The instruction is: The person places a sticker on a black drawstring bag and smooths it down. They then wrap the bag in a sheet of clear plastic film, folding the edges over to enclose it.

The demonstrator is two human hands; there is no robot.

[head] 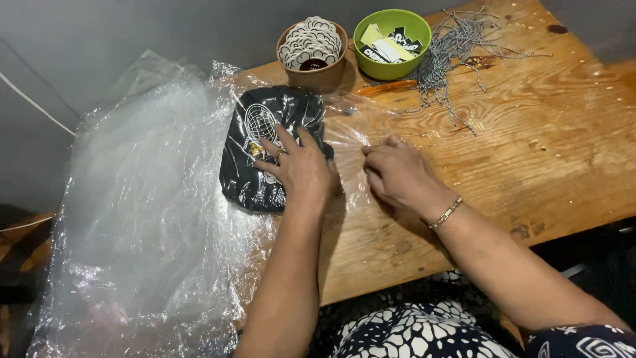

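At a worn wooden table (530, 152) against a grey wall (132, 33), the left hand (301, 169) lay open and flat on a black garment (265, 132) inside a clear bag (344, 142), whose edge the right hand (397, 176) pinched. Plastic sheets (132, 219) draped the table's left end; two bowls (391, 43) and loose cords (457, 53) sat behind.

Light even and fairly bright, warm on the wooden surface (530, 146). Source seems overhead and a little behind the camera. Soft short shadows fall beneath the left hand (301, 169) and right hand (397, 176), and beside the brown bowl (313, 53) and green bowl (391, 43). Strong white glare and speckled highlights across the clear plastic sheeting (139, 219); detail washed out there. Lower corners dim. Centre reasonably sharp, slight softness overall. Mild wide-angle stretch at the edges.
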